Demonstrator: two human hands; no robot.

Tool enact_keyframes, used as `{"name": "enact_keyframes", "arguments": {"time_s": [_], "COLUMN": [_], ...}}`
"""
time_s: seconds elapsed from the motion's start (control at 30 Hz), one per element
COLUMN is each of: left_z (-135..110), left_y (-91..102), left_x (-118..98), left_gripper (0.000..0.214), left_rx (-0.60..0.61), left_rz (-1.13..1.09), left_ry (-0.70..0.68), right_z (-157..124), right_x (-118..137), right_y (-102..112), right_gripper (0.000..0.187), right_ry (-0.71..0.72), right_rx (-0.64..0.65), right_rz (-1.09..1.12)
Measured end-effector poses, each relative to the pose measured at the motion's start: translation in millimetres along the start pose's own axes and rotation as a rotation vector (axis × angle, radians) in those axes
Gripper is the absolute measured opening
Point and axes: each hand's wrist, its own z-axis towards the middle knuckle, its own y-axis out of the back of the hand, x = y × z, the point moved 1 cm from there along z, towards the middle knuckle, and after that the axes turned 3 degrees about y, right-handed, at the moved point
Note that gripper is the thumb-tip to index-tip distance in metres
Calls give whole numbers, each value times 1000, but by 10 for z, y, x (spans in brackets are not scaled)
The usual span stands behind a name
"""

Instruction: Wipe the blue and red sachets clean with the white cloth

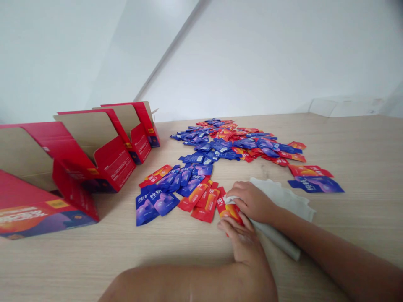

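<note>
Near the front of the pale wood-grain table, your hands close together over a red sachet. Your right hand sits on top, its fingers curled and pressing a white cloth against the sachet's upper end, with one corner of the cloth poking out past your fingertips. The rest of that cloth spreads out under your right wrist and trails toward the lower right in a folded strip. Your left hand comes in from below, fingers slightly spread and gripping the sachet's lower edge, so the packet is pinched between your two hands. You can't tell whether it touches the tabletop.

Just to the left of your hands lies a loose row of overlapping blue sachets and red sachets. Farther up the table, a large heap of mixed blue and red sachets lies scattered flat. Off to the right of it, a lone red sachet sits just above a lone blue sachet, close together. Along the left side, open red cardboard cartons stand in a line, flaps raised and tan insides showing. A white wall rises behind the table.
</note>
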Motion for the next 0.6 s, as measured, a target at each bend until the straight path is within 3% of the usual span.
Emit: {"name": "enact_keyframes", "arguments": {"time_s": [0.1,0.23,0.47,0.6], "left_z": [1,4,8,-1], "left_y": [14,16,23,25], "left_x": [0,1,6,15], "left_gripper": [45,41,42,41], "left_rx": [-9,4,-14,-43], "left_rz": [-34,-67,-195,-325], "left_ry": [17,39,50,78], "right_z": [-30,-26,25,-13], "right_x": [92,182,0,18], "right_y": [36,13,-29,18], "right_gripper": [24,21,23,24], "right_ry": [69,172,20,46], "right_rx": [-42,74,63,-23], "right_rz": [37,76,-1,8]}}
